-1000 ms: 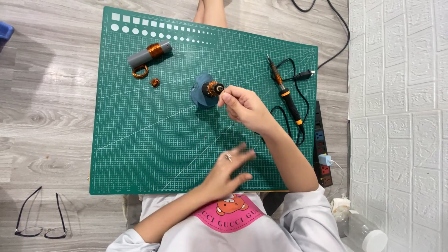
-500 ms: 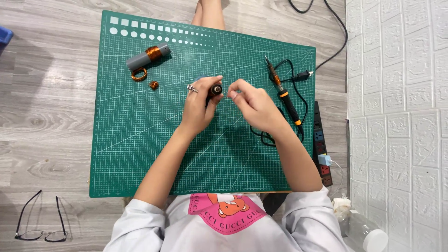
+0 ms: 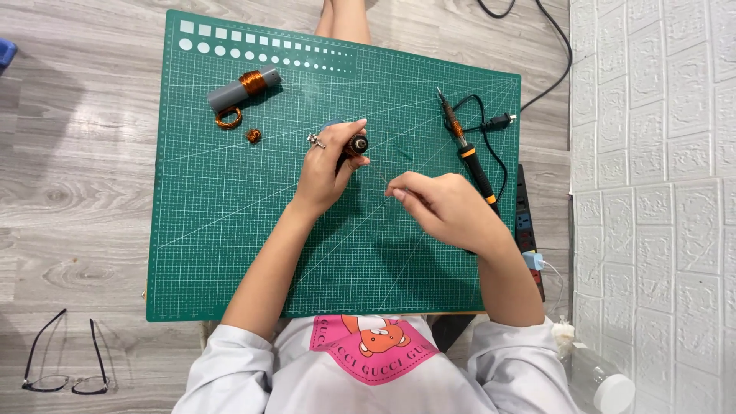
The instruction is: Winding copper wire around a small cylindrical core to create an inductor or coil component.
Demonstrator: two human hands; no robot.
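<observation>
We pinch the small copper-wound coil piece (image 3: 356,145) in our left hand (image 3: 326,165), fingers closed round it just above the green cutting mat (image 3: 230,230), steadying it so the wire can run taut. Our right hand (image 3: 445,205) nips the thin wire (image 3: 381,178) between closed fingertips, drawing it sideways. We count one soldering iron (image 3: 464,149) parked right, one grey tube (image 3: 244,86), two loose copper coils (image 3: 228,119), one pair of glasses (image 3: 65,360).

Bottle (image 3: 606,383) cut off; wire (image 3: 381,178) too thin
</observation>
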